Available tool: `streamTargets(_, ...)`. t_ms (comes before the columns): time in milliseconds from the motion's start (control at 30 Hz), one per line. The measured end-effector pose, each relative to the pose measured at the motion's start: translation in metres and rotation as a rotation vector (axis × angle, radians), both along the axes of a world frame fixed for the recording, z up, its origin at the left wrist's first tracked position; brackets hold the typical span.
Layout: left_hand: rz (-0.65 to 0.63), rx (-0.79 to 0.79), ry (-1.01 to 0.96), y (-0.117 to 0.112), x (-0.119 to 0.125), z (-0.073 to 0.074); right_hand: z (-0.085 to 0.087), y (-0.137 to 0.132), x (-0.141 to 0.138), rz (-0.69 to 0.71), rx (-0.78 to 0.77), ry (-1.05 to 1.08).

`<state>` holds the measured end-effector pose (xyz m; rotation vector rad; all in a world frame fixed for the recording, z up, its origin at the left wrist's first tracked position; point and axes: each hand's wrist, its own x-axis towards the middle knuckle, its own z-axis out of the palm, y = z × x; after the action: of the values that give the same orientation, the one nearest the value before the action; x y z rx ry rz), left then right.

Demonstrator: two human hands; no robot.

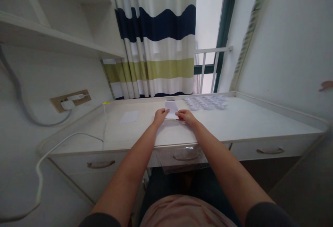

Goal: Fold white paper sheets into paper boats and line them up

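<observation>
Both my arms reach forward over a white desk [234, 123]. A small white paper [171, 109] stands tilted up between my hands. My left hand [160, 116] pinches its left edge with closed fingers. My right hand [186, 116] grips its lower right edge, and a bit of red shows under those fingers. A second flat white sheet [129, 116] lies on the desk to the left of my hands.
Several small clear plastic packets [205, 102] lie at the back right of the desk. A striped curtain [158, 40] and a window rail are behind. A wall socket [70, 100] with a white cable is at left, shelves above, drawers with handles [269, 150] below.
</observation>
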<state>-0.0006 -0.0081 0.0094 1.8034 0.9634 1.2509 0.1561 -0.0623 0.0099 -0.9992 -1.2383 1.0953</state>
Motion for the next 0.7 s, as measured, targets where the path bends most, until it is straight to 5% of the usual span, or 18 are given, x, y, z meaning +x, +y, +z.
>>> streamTargets(700, -0.105, -0.04, 0.046, -0.01, 0.002, 0.004, 0.001, 0.004, 0.002, -0.155, 0.091, 0.141)
